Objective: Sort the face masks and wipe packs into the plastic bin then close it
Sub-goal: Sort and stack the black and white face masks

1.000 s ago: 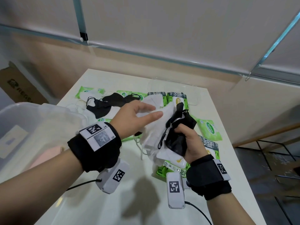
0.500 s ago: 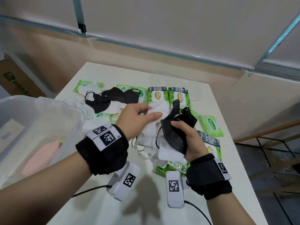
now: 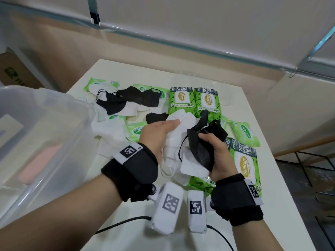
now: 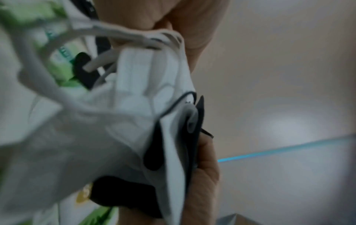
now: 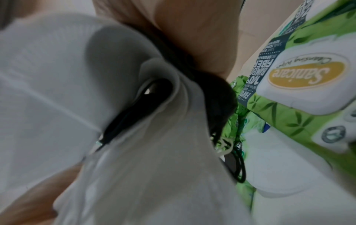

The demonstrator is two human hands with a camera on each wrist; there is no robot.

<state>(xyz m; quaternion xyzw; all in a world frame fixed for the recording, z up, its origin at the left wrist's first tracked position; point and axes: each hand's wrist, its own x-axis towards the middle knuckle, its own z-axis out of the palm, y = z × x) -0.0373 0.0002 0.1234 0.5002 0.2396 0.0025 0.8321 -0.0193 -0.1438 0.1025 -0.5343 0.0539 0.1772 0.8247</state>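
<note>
Both hands' grip (image 3: 220,156) on bunched masks (image 3: 183,142) above scattered wipe packs (image 3: 244,160).

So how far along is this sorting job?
Early. The bin stands open at the left; whether it holds masks or packs is unclear. In hand: the left hand holds white masks, the right hand grips black masks. Left: more masks and wipe packs on the table, then closing.

wall (image 3: 199,19): beige | table (image 3: 272,205): white | floor (image 3: 322,205): dark, possibly concrete | cardboard box (image 3: 12,73): left
</note>
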